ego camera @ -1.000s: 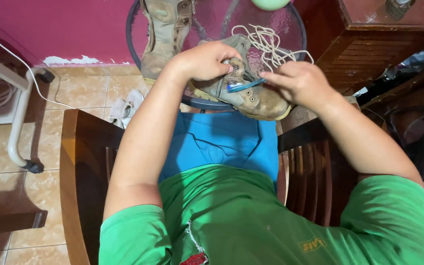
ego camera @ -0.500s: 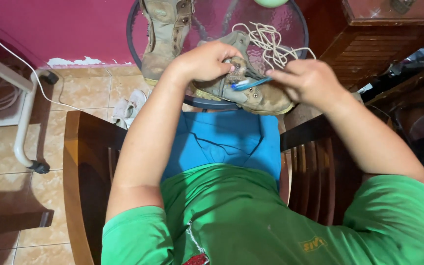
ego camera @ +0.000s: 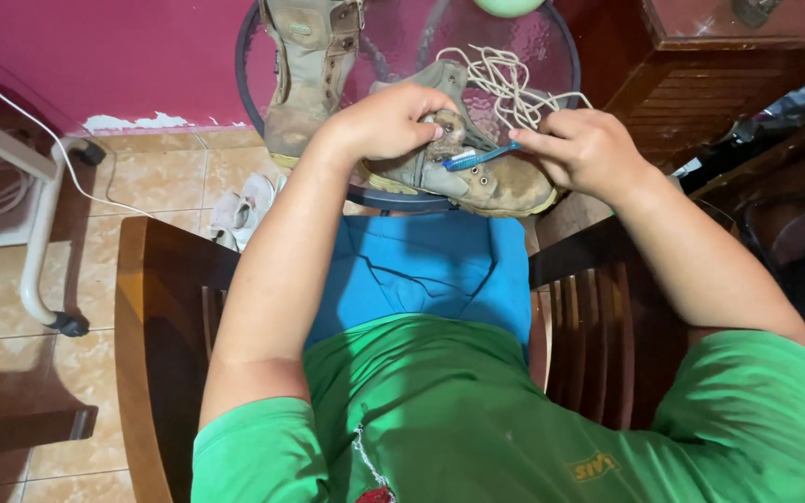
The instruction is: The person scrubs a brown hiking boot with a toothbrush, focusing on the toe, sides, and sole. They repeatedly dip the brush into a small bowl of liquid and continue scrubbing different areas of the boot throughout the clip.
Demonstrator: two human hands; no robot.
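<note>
Left hand (ego camera: 388, 121) steadies boot (ego camera: 477, 177) on glass table (ego camera: 552, 56)

Left hand (ego camera: 386, 123) steadies boot (ego camera: 477, 172); right hand (ego camera: 584, 149) apparently grips toothbrush (ego camera: 479, 156).

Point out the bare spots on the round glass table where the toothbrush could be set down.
On the glass table, the clearest bare patch lies along the back, between the upright boot and the laces. The front is crowded: the left hand steadies the boot being brushed, and the right hand holds the blue toothbrush.
</note>
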